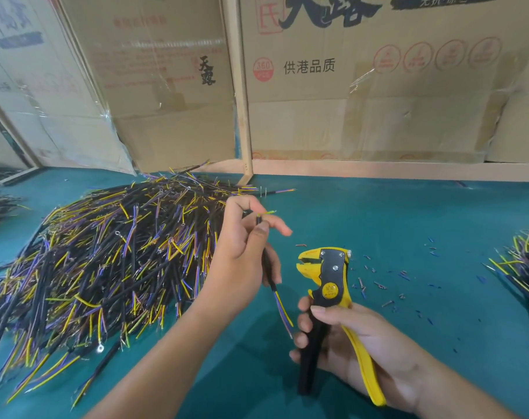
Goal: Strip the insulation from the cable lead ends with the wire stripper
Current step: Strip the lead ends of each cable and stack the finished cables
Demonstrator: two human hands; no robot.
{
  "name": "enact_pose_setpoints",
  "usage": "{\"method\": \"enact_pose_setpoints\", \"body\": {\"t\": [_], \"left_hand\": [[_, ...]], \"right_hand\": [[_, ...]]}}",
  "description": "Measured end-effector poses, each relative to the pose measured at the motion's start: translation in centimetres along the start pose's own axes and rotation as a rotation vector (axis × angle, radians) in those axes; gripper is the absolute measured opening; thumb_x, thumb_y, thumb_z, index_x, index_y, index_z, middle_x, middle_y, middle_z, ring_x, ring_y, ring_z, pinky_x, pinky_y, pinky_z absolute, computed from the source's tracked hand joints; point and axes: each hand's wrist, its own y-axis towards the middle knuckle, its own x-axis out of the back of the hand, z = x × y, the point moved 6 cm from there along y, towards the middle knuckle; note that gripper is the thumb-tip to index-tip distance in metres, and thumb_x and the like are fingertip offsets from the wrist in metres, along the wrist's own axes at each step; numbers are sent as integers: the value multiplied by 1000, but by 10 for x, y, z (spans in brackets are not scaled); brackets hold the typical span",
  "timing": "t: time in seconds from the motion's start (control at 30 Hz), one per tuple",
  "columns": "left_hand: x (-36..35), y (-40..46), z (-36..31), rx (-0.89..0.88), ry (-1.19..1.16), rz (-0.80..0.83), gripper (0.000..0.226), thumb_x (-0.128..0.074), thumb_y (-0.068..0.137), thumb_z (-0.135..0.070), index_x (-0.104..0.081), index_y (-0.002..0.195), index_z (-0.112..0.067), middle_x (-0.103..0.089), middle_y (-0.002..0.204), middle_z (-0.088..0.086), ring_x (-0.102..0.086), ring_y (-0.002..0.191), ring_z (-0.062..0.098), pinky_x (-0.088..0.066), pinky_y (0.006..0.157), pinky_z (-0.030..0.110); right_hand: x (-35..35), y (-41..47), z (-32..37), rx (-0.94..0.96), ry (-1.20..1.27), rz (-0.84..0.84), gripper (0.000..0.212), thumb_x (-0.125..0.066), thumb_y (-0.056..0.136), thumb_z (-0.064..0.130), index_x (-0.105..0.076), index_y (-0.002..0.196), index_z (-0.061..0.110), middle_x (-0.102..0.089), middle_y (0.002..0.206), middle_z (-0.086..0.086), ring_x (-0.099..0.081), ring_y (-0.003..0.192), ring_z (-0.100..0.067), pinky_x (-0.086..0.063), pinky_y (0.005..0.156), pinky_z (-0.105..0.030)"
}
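right hand (352,337) grips wire stripper (329,285) | left hand (245,237) pinches cable (269,267), just left of stripper

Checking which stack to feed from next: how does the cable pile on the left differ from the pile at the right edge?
The left cable pile is a big heaped mound spreading across the green mat; the right pile looks far smaller, though the frame edge cuts it off. The left pile lies beside the left hand, the right pile beyond the wire stripper and insulation scraps. Both hold black cables with yellow and blue leads.

Both hands (245,237) (344,337) raised, fingers curled
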Motion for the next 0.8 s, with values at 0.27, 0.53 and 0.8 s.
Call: {"method": "enact_pose_setpoints", "body": {"t": [0.27, 0.53, 0.8], "left_hand": [[-1, -5, -4, -51, 14, 27, 8, -42, 88, -27, -40, 92, -20, -41, 71, 10, -26, 55, 14, -26, 48, 16], [-9, -10, -10, -127, 85, 47, 17, -40, 99, -39, -42, 84, -30, -38, 68, 0, -31, 60, 12, -29, 55, 18], [-21, -13, 6, -19, -24, 208, 16, -49, 92, -30, -37, 101, -26, -34, 78, 16, -33, 75, 28, -34, 71, 31]], "right_hand": [[0, -1, -1, -11, 9, 3, 27, -70, 78, 7, -65, 103, -2, -53, 83, -20, -57, 72, -36, -54, 76, -52], [-1, -1, -1, -11, 4, 21, 27, -70, 79, 10, -63, 103, -1, -54, 83, -19, -57, 72, -34, -54, 76, -50], [0, 2, -3, -16, 6, 19, 37, -79, 69, 12, -66, 101, -1, -54, 81, -20, -58, 70, -34, -55, 73, -50]]}}
